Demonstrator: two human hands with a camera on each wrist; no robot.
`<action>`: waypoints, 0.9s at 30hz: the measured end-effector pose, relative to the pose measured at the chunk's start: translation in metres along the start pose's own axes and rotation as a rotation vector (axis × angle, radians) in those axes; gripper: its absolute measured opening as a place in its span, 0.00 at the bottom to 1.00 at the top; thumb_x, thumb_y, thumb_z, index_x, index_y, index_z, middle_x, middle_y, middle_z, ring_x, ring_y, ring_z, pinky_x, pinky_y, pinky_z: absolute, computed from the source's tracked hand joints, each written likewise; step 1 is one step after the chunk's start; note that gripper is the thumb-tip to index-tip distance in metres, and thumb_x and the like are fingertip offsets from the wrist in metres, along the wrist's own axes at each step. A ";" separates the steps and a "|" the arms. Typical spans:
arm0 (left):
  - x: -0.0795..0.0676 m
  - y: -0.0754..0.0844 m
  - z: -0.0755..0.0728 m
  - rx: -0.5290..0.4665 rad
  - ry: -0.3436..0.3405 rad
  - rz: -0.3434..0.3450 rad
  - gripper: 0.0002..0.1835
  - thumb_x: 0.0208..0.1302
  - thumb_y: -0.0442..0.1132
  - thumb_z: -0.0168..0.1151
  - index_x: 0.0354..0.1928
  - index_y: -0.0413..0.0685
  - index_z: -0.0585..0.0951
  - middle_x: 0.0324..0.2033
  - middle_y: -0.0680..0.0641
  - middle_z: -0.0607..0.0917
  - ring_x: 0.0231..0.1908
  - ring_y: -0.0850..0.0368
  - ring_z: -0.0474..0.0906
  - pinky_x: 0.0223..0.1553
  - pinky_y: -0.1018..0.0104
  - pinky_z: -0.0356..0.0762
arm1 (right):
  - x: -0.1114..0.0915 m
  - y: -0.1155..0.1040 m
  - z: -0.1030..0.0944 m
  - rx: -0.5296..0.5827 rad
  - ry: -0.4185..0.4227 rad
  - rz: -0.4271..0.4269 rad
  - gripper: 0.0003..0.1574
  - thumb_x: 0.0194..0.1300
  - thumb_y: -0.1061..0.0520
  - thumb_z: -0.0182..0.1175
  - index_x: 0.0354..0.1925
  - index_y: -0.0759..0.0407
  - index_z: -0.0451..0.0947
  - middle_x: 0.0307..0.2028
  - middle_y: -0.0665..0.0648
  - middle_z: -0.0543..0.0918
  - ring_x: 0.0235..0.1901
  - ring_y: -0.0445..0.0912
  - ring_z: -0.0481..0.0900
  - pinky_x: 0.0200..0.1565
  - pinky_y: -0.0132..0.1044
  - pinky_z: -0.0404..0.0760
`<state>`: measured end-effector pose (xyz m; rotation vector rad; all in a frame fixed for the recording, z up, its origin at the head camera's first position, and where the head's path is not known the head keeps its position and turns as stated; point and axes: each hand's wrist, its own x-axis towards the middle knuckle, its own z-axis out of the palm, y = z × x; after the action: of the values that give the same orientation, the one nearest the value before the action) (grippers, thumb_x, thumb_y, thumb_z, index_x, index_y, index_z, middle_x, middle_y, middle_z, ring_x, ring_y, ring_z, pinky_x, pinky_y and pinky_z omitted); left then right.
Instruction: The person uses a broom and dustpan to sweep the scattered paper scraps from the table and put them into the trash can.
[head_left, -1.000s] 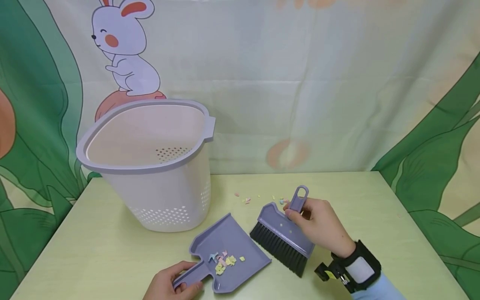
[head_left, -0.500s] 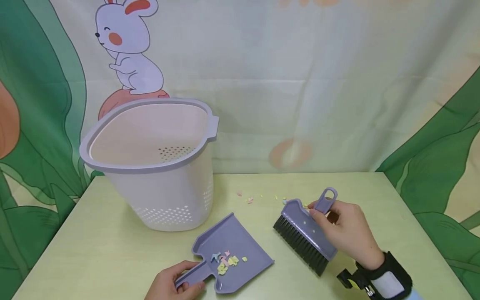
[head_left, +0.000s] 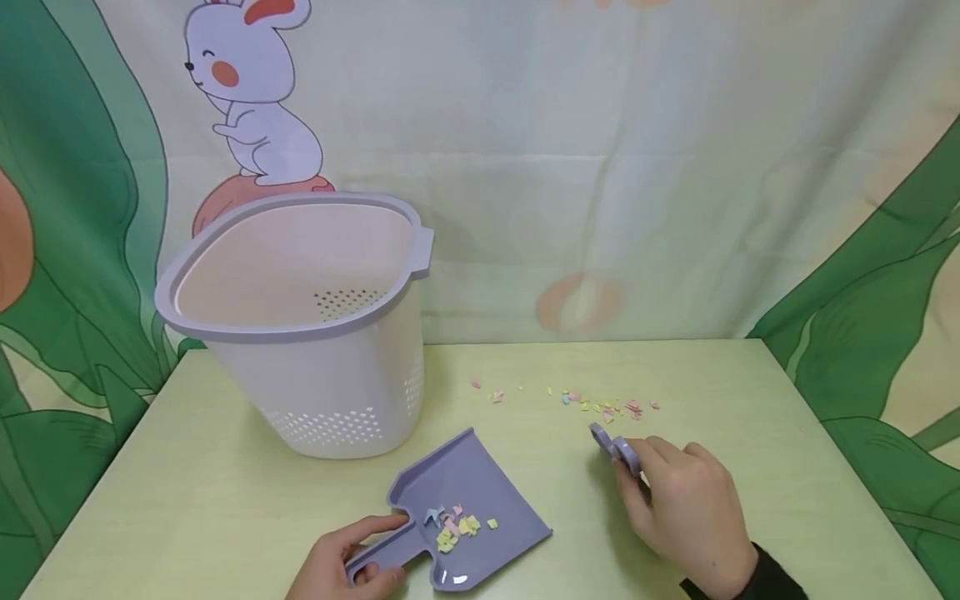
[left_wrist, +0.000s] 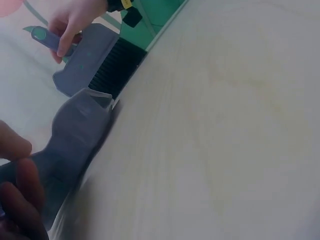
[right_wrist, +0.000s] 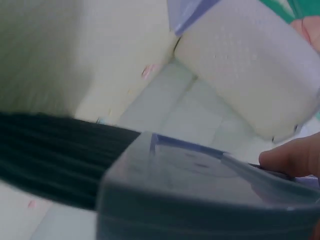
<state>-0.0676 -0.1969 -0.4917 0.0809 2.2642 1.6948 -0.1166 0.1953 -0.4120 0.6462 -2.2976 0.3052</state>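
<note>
My left hand (head_left: 348,560) grips the handle of a purple dustpan (head_left: 498,483) lying on the table. Small yellow, pink and blue paper scraps (head_left: 453,527) sit in the pan near its handle end. To the right, my right hand (head_left: 686,504) holds a purple hand brush (head_left: 626,454) by its handle; in the head view most of the brush is hidden behind the hand. Its dark bristles (right_wrist: 55,155) show in the right wrist view. Beyond the brush, more scraps (head_left: 603,407) lie scattered in a row across the table's far part.
A tall white basket (head_left: 322,400) with a purple rim and punched holes stands at the back left, behind the dustpan. A printed cloth (head_left: 510,167) with a rabbit and leaves hangs along the table's far edge (head_left: 697,343).
My right hand has moved the brush rightward, away from the dustpan, and turned it, uncovering scraps on the table. The left hand and dustpan stay nearly in place.
</note>
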 end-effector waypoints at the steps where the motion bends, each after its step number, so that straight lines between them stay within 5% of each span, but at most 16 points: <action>1: 0.000 0.000 -0.001 -0.023 -0.023 0.010 0.29 0.63 0.36 0.72 0.67 0.44 0.79 0.17 0.57 0.72 0.17 0.69 0.66 0.22 0.75 0.68 | 0.001 -0.005 0.003 0.013 0.011 -0.015 0.09 0.51 0.58 0.75 0.31 0.56 0.84 0.23 0.46 0.83 0.17 0.35 0.65 0.24 0.28 0.58; 5: 0.001 0.000 -0.003 -0.053 -0.091 0.029 0.31 0.65 0.36 0.70 0.70 0.41 0.76 0.20 0.58 0.74 0.20 0.69 0.68 0.25 0.75 0.70 | 0.008 -0.029 0.014 0.080 0.020 -0.028 0.09 0.52 0.58 0.75 0.34 0.54 0.86 0.26 0.45 0.85 0.20 0.35 0.72 0.25 0.27 0.60; 16: 0.003 -0.003 -0.005 -0.034 -0.112 0.034 0.31 0.66 0.37 0.70 0.70 0.41 0.75 0.22 0.57 0.69 0.21 0.69 0.65 0.27 0.75 0.69 | 0.031 -0.082 0.027 0.329 -0.048 -0.008 0.10 0.57 0.56 0.75 0.28 0.48 0.81 0.24 0.39 0.80 0.20 0.28 0.61 0.25 0.19 0.58; 20: 0.003 -0.005 -0.004 -0.035 -0.114 0.044 0.32 0.64 0.38 0.71 0.69 0.39 0.76 0.27 0.54 0.74 0.24 0.68 0.69 0.29 0.74 0.70 | 0.033 -0.078 0.024 0.490 -0.074 0.067 0.06 0.60 0.58 0.73 0.33 0.48 0.84 0.25 0.41 0.84 0.19 0.25 0.66 0.24 0.17 0.64; 27: 0.004 -0.004 -0.003 0.006 -0.075 0.022 0.30 0.64 0.41 0.73 0.68 0.46 0.78 0.23 0.57 0.72 0.22 0.69 0.68 0.29 0.74 0.71 | 0.028 -0.031 0.004 0.778 -0.059 0.365 0.08 0.66 0.65 0.68 0.41 0.54 0.88 0.33 0.48 0.89 0.22 0.33 0.76 0.24 0.30 0.77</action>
<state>-0.0721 -0.2004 -0.4958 0.1677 2.2219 1.6675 -0.1197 0.1578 -0.3944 0.5886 -2.3093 1.4092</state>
